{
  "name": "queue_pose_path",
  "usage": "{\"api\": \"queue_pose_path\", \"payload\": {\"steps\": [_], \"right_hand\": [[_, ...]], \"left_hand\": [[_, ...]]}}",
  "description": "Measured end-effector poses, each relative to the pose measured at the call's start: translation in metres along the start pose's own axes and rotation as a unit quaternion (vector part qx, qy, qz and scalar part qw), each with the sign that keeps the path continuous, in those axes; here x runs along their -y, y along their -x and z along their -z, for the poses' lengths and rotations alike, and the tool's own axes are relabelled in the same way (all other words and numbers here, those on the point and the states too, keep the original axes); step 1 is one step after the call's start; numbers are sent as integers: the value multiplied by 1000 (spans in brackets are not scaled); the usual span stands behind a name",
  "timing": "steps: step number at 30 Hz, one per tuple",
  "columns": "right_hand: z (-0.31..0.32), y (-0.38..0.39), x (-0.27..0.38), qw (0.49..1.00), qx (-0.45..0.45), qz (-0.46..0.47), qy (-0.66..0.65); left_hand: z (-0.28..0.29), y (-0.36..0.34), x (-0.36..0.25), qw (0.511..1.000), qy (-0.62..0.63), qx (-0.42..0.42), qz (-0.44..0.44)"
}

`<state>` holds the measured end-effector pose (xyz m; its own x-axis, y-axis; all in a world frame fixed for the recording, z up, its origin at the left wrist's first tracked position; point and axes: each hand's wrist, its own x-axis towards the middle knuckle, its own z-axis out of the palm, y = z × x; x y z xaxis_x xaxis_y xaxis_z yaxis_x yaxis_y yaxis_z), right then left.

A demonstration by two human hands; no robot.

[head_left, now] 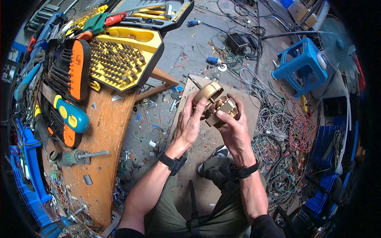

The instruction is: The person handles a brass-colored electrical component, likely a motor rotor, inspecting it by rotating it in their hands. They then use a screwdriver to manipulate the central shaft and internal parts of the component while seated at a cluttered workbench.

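My left hand (190, 119) is closed on a brass-coloured round motor cover (208, 91), which has a steel shaft (194, 81) poking out toward the upper left. My right hand (234, 127) grips the motor body (223, 111), a squarish brass-coloured piece with copper windings showing. The two pieces are tilted and very close, with the cover at the upper left of the body; whether they still join is unclear. Some fingertips of both hands are hidden behind the metal. Both hands are over a cardboard sheet (249, 104) on the floor, above my knees.
At left, a wooden bench (101, 166) holds a yellow bit case (141, 33), orange hex-key holders (79, 71), a utility knife (71, 113) and a screwdriver (89, 155). At right are tangled cables (278, 123), a blue stool (297, 59), a fan (339, 43) and blue bins (325, 146).
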<state>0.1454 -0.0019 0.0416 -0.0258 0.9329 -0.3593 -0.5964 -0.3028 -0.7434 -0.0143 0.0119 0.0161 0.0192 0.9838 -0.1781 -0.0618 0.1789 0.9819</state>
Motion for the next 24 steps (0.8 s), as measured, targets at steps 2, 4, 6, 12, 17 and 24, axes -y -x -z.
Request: {"api": "queue_pose_path", "payload": {"steps": [2, 4, 6, 12, 17, 24], "right_hand": [[-1, 1, 2, 999, -3, -38, -38], [0, 1, -1, 996, 5, -66, -67], [-1, 1, 2, 988, 19, -109, -111], [5, 0, 3, 976, 23, -181, -117], [3, -3, 3, 960, 32, -217, -171], [12, -7, -8, 883, 55, -290, -366]], "left_hand": [[0, 1, 1, 999, -37, -13, -9], [2, -1, 5, 998, -57, -12, -20], [5, -1, 10, 996, -80, -16, -32], [11, 2, -4, 984, -169, -12, -58], [13, 1, -1, 981, -188, -18, -47], [12, -2, 3, 980, -184, -24, -65]]}}
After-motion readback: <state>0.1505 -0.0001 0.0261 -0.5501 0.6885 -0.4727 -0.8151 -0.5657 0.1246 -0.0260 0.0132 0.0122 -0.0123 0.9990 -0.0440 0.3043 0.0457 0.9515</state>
